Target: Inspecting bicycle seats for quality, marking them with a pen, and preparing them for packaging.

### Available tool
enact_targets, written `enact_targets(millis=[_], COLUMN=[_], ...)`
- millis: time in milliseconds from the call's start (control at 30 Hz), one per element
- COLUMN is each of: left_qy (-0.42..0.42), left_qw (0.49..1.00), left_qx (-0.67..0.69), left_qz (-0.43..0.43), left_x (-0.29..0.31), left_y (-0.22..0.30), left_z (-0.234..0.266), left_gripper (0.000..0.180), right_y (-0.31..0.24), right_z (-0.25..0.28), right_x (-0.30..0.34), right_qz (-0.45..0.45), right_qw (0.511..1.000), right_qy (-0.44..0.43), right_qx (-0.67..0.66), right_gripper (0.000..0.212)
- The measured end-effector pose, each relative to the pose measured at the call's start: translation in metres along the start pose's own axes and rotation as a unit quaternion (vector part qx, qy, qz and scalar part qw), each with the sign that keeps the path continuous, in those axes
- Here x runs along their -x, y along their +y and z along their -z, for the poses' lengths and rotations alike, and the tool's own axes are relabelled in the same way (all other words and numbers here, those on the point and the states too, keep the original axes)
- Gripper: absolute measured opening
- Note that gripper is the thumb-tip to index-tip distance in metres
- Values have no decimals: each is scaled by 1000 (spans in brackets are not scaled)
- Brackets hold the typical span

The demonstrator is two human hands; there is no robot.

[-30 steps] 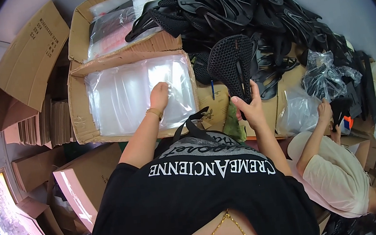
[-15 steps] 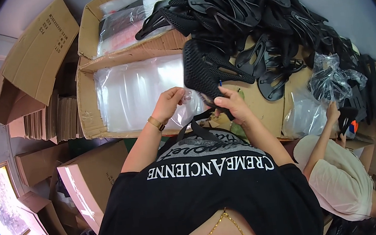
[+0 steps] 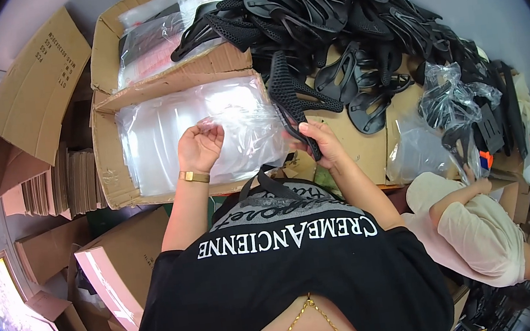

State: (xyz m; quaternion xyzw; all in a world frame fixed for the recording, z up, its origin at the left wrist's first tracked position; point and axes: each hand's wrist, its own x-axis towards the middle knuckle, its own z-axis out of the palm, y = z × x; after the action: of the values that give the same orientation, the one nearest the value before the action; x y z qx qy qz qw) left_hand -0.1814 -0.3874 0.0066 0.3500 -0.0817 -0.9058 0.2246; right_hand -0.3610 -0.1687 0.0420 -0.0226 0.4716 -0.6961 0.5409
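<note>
My left hand [image 3: 200, 148] is raised over an open carton, its fingertips pinched on clear plastic film [image 3: 247, 116]. The film stretches from those fingers toward a black mesh-patterned plastic piece [image 3: 299, 135]. My right hand [image 3: 325, 145] grips the lower end of that piece, thumb on top; its other fingers are partly hidden. Under my left hand, clear plastic bags [image 3: 170, 144] lie flat in a stack within the cardboard carton [image 3: 110, 159]. Beyond the held piece, similar black pieces [image 3: 295, 3] are heaped, some looped, some meshed.
A second carton [image 3: 106, 43] with plastic-wrapped contents stands behind. Flattened cardboard [image 3: 58, 174] is stacked at left, near a large folded box [image 3: 125, 265]. On the right a co-worker [image 3: 468, 226] handles a black piece by a plastic bag [image 3: 412, 151].
My left hand has moved left, away from my right hand, drawing the film out. The black piece in my right hand has turned more edge-on. The co-worker's hand has come lower.
</note>
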Motion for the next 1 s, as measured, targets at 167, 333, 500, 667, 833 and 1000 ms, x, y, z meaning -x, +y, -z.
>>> enact_targets(millis=[167,333,500,667,833,1000], left_qy=[-49,-72,-84,-99,-85,-115], left_qw=[995,919,736,588,831,696], left_qx=[-11,-362,-558,-623,-467,-550], left_qz=[80,-140,-374,-506,-291,-447], left_x=[-7,6,36,54,46,57], left_y=[6,11,14,24,25,20], left_z=[-20,-66,-86,-87,-80,-78], left_gripper=[24,31,27,24,22,18], right_y=[-20,-46,-37,-53,-57,-44], right_z=[10,-3,-16,-23,-24,-26], right_x=[14,15,11,8,8,-5], right_qz=[-62,-115,0,-133,-144,31], right_qw=[980,925,939,919,898,898], right_qy=[-172,-218,-162,-205,-284,-202], right_qx=[80,288,304,310,305,390], right_gripper=[62,58,50,53,51,57])
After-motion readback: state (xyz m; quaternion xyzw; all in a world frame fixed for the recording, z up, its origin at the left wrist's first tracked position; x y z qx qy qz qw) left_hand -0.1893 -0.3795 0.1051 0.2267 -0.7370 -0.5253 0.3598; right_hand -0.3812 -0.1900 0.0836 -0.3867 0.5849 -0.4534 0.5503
